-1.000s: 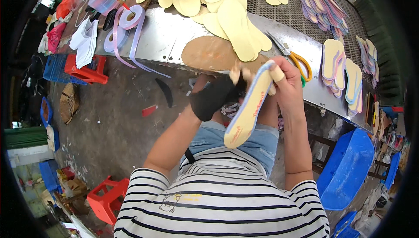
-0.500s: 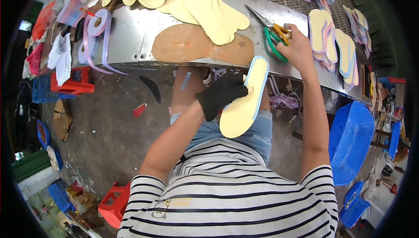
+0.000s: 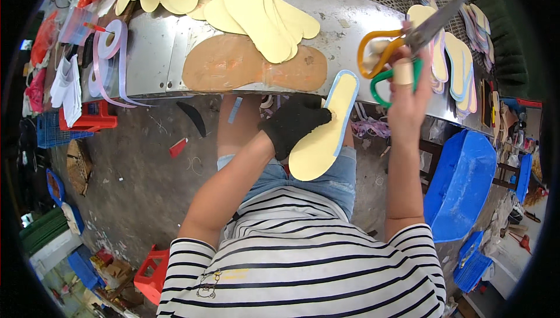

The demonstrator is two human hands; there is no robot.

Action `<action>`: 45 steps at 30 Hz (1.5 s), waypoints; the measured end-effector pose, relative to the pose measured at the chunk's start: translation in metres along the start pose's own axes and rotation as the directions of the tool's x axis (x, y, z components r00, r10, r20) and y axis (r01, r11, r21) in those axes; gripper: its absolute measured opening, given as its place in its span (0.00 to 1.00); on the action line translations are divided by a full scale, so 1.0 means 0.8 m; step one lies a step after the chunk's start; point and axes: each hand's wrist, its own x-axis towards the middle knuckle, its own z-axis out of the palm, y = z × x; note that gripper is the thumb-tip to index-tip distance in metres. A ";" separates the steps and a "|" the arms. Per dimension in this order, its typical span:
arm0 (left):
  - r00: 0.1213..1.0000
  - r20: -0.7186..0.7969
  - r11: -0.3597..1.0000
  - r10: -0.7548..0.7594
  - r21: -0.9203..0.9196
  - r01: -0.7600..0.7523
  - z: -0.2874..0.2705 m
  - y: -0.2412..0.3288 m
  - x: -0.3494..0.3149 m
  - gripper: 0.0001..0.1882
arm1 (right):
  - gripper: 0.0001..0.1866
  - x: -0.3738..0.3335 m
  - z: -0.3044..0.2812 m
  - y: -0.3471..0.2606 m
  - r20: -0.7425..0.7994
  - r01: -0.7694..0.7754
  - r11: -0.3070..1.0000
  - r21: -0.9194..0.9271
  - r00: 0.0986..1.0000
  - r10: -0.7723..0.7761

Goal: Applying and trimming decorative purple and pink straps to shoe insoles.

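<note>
My left hand (image 3: 296, 124), in a black fingerless glove, grips a yellow insole (image 3: 318, 150) by its left edge, above my lap. Light-blue binding runs along the insole's upper end and right side. My right hand (image 3: 409, 93) is raised over the table's right part, its fingers around scissors (image 3: 429, 29) with one orange and one green handle. Their blades point up and to the right. A band wraps one finger of this hand. Near my left hand, a brown sole-shaped board (image 3: 227, 64) lies at the table's front edge, with yellow insoles (image 3: 256, 11) overlapping it.
Bound insoles (image 3: 461, 64) lie in stacks on the metal table (image 3: 335, 11) at right. At its left end are rolls of lilac tape (image 3: 109, 41) with hanging strips. A blue tub (image 3: 461, 187) stands at my right, red stools (image 3: 153, 274) at my left.
My right hand has lifted the scissors off the table, and the blades have swung from upper left to upper right. The insole stays in my left hand. The view has shifted slightly.
</note>
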 end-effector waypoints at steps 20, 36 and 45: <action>0.999 0.027 0.999 -0.027 0.020 0.027 -0.007 0.011 0.004 0.13 | 0.22 -0.007 -0.003 0.037 0.076 -0.048 0.975 -0.217 0.995 0.066; 0.999 0.020 0.999 -0.044 -0.019 0.045 -0.009 0.008 0.004 0.14 | 0.25 -0.009 0.016 0.043 0.280 -0.096 0.989 -0.116 0.952 0.126; 0.999 -0.018 0.994 0.039 0.103 -0.037 -0.009 0.004 -0.010 0.13 | 0.23 0.005 0.012 -0.005 0.221 -0.084 0.993 0.077 0.973 0.065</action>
